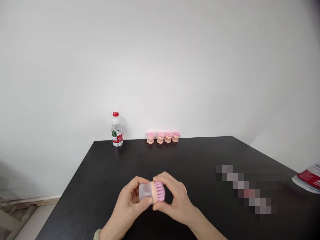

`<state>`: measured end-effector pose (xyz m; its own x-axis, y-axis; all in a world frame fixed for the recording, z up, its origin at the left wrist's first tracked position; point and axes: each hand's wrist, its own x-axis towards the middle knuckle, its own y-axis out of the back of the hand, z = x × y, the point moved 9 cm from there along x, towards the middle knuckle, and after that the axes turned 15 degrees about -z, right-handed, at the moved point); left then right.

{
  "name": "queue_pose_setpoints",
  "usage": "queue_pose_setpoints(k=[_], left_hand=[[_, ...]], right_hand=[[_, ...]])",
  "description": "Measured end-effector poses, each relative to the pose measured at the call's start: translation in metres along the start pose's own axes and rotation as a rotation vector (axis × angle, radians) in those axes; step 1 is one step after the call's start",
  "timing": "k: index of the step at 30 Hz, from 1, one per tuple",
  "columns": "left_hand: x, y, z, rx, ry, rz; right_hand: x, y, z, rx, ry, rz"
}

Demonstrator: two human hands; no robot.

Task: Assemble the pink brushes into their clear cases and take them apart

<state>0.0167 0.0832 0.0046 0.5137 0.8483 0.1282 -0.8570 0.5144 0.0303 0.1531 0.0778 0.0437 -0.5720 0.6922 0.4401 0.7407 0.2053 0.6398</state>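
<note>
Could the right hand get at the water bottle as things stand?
Probably not right away: the right hand is holding the pink-bristled brush with the left hand, though nothing stands between it and the water bottle.

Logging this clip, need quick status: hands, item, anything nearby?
Left hand on clear body, right hand on peach collar of one pink-bristled brush. Four pink brush heads and water bottle at far edge of black table, away from hands.
</note>
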Motion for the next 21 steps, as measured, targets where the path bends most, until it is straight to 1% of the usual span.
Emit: queue_pose_setpoints(k=[2,4,6,9,12,16,18,21], left_hand=[[-0.001,0.0,0.005,0.092,-0.073,0.018],[-0.003,-0.003,0.013,0.249,-0.143,0.021],[-0.005,-0.005,0.017,0.367,-0.184,0.029],[-0.007,0.001,0.014,0.371,-0.166,0.092],[-0.008,0.009,0.009,0.316,-0.13,0.146],[-0.006,0.012,0.008,0.277,-0.119,0.15],[-0.006,0.013,0.008,0.27,-0.132,0.16],[-0.007,0.013,0.007,0.266,-0.147,0.177]], right_hand=[[-0.003,-0.008,0.025,0.157,-0.178,-0.017],[-0.004,-0.022,0.042,0.352,-0.286,-0.088],[-0.004,-0.03,0.046,0.503,-0.292,-0.127],[-0.001,-0.024,0.04,0.593,-0.222,-0.076],[0.0,-0.015,0.029,0.553,-0.171,-0.062],[0.002,-0.006,0.018,0.3,-0.179,-0.057],[0.002,-0.005,0.023,0.232,-0.23,-0.033],[0.001,-0.01,0.035,0.275,-0.294,-0.048]])
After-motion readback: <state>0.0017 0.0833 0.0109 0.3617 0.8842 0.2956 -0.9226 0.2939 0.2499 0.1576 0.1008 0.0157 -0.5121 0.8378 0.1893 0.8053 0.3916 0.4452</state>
